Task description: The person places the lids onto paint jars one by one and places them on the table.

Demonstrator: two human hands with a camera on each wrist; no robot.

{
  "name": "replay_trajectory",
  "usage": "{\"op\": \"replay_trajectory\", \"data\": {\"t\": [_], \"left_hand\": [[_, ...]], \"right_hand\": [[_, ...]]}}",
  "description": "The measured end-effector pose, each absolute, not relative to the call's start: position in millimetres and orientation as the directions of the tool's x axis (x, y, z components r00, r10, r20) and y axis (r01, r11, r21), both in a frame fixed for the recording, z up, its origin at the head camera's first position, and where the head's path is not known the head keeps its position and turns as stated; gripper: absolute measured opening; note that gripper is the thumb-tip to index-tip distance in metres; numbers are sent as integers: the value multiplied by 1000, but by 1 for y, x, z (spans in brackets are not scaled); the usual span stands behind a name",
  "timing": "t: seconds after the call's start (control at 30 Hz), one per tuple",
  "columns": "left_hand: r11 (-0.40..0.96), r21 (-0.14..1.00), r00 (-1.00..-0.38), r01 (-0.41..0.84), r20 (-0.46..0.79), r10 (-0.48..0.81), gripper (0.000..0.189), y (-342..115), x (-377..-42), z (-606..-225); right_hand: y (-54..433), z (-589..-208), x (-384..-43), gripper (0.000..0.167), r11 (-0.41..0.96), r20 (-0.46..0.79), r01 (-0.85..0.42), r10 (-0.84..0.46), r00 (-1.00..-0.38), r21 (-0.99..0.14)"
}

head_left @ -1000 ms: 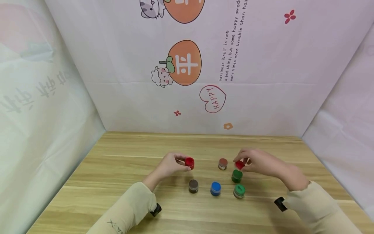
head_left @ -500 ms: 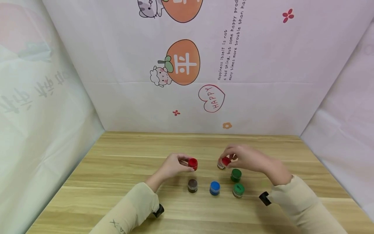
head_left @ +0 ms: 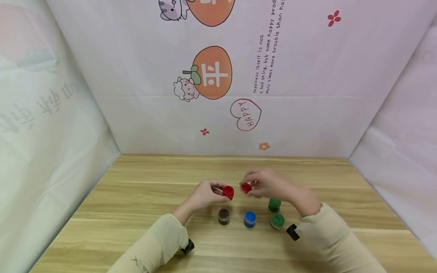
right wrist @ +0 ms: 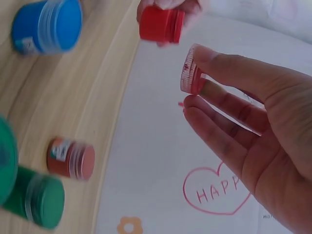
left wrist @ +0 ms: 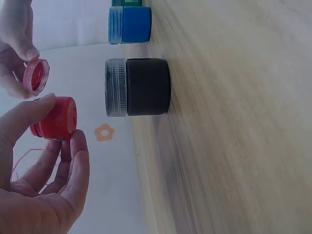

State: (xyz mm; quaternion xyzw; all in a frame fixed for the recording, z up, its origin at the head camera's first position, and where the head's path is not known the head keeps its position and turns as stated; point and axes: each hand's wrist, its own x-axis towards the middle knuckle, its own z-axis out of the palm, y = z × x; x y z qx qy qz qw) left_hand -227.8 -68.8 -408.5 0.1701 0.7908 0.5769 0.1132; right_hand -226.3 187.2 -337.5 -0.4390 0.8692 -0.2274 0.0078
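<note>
My left hand point(head_left: 204, 195) grips a small red paint jar point(head_left: 228, 192) between thumb and fingers, lifted off the table. The jar has no lid on, and its mouth shows red paint. A clear ridged lid point(right wrist: 190, 69), stained red inside, is pinched by the thumb and fingers of my right hand point(head_left: 269, 184). In the left wrist view the lid sits just beyond the jar point(left wrist: 57, 118), a short gap between them. The lid's inner side faces toward the jar's side of the scene.
On the wooden table point(head_left: 153, 242) stand lidded paint jars: a dark brown one point(head_left: 224, 216), a blue one point(head_left: 250, 219), and two green ones point(head_left: 274, 204). A reddish-brown jar point(right wrist: 70, 158) is mostly hidden behind my right hand in the head view. A printed white sheet point(head_left: 297, 125) rises behind.
My right hand has moved left with the lid, passing over the reddish-brown jar toward the red jar. My left hand has shifted slightly right, still holding the red jar.
</note>
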Motion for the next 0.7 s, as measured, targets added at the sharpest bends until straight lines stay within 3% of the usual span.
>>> {"op": "replay_trajectory", "data": {"t": [0.3, 0.7], "left_hand": [[237, 961, -899, 143, 26, 437, 38, -66, -228, -407], [222, 964, -897, 148, 36, 441, 33, -67, -231, -411]], "right_hand": [[168, -343, -226, 27, 466, 250, -797, -779, -575, -384], [158, -349, -228, 26, 474, 243, -786, -771, -588, -396]]}}
